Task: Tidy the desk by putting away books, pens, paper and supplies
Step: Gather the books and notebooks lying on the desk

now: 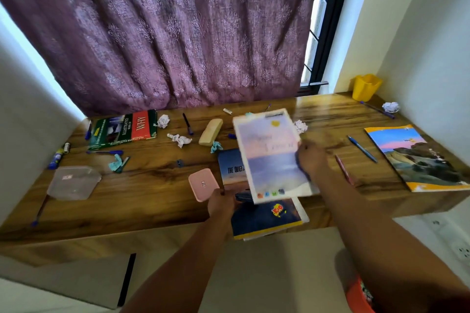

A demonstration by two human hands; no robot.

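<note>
My right hand [310, 157] grips the thin pastel-covered softcover notebook [272, 157] by its right edge, fingers curled round the cover. It hangs tilted above the near middle of the wooden desk [157, 185], over the dark blue book titled "The Quiet" [230, 168] and the navy-and-yellow paperback [264, 218] that juts past the desk's front edge. The notebook looks light and floppy, its cover probably slick, so I judge a one-sided pinch lets it sag; a hold nearer the spine or flat support beneath would steady it.

My left hand [220, 202] sits at the front edge, touching the top left of the navy paperback, just beside the small pink rounded case [203, 184]. Its fingers curl, but whether they grip anything I cannot tell.

Both forearms reach forward from below, the right one stretched farther across the desk.
</note>
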